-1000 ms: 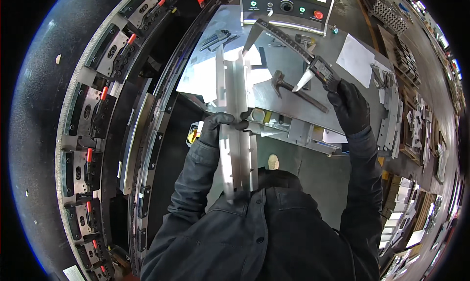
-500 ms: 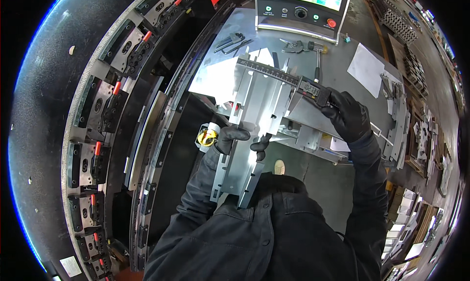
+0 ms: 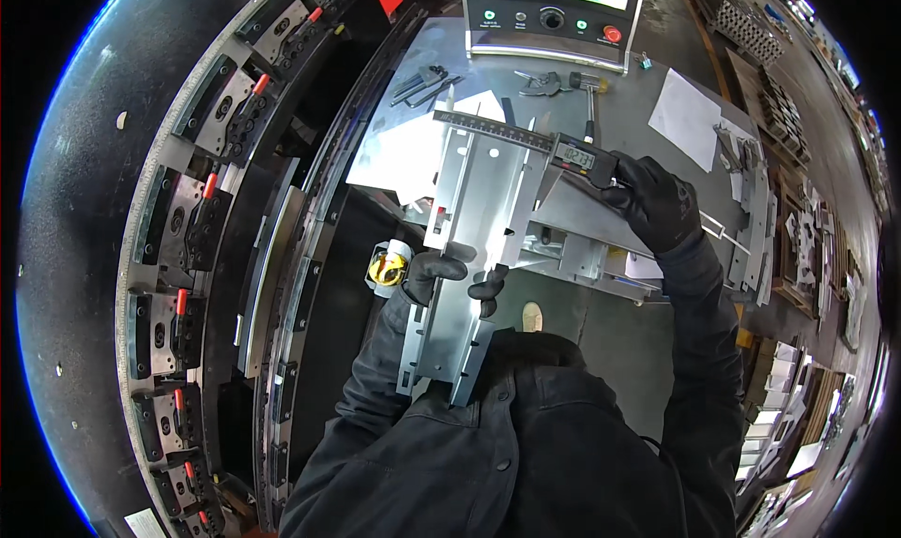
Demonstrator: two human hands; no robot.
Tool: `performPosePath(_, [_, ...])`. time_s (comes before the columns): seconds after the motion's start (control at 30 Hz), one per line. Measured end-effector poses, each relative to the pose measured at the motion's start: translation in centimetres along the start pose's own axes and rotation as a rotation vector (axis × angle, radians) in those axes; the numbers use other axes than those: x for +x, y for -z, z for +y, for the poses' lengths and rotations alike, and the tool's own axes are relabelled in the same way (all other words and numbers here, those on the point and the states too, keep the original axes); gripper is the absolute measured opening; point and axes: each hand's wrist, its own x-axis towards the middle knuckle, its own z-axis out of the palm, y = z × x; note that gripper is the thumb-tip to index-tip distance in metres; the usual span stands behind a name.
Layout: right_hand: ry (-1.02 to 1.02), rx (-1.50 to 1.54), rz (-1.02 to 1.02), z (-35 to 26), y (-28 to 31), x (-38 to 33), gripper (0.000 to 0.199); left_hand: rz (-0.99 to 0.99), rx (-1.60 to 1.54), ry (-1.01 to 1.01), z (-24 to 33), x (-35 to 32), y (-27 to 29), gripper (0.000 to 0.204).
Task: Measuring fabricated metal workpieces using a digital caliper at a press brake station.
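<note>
A long bent sheet-metal part with punched holes stands tilted toward me over the work table. My left hand, in a black glove, grips it around its middle. My right hand, also gloved, holds a digital caliper by its display body. The caliper's beam lies across the part's far end, its jaws spanning the width.
A grey metal table carries hand tools, a white paper sheet and other bent metal parts. A control panel with buttons stands behind. A press brake's tooling row curves along the left. A yellow tape measure hangs by my waist.
The metal part has swung from edge-on to flat toward me. My right hand brought the caliper down from above the table onto the part's far end.
</note>
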Motion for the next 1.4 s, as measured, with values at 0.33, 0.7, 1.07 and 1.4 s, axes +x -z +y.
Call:
performPosePath(0.33, [-0.007, -0.065, 0.022, -0.1, 0.0, -0.2, 0.044, -0.044, -0.05, 0.085, -0.8, -1.2, -0.6, 0.048])
performPosePath(0.7, [-0.026, -0.043, 0.039, -0.9, 0.0, 0.2, 0.045, -0.075, -0.081, 0.142, -0.6, -0.9, -0.7, 0.049])
performPosePath(1.07, [-0.025, -0.039, 0.043, -0.9, 0.1, 0.1, 0.045, -0.078, -0.102, 0.146, 0.3, 0.5, -0.3, 0.05])
performPosePath(1.4, [0.002, 0.036, 0.132, -0.3, -0.2, -0.3, 0.045, -0.028, -0.081, 0.058, 0.2, -0.5, -1.0, 0.051])
